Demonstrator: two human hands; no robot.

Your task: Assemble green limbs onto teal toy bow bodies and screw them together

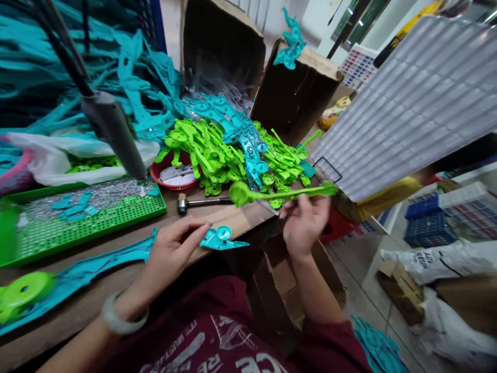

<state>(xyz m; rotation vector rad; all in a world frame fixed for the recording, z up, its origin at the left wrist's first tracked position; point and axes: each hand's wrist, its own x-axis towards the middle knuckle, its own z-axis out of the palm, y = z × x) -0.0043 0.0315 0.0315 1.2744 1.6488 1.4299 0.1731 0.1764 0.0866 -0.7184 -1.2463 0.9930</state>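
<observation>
My left hand (174, 254) is closed over the middle of a long teal plastic part (97, 267) near the table's front edge. A round green plastic piece (33, 290) sits on its left end, and a teal tip with a small disc (223, 235) sticks out past my fingers. The stretch under the hand is hidden. Raised to the right, my right hand (306, 225) grips a long bright green plastic arm (272, 195) with a round end pointing left. Beyond it lies a heap of similar green arms (209, 150), with teal parts (248, 140) on top.
A hammer (202, 203) lies behind my left hand. Left of it are a red basket (176, 184) and a green tray (93, 228) of small metal pieces. Teal parts (128, 77) pile up at the back left. A cardboard box (279, 280) stands below the table edge; a white ribbed panel (407, 103) rises at right.
</observation>
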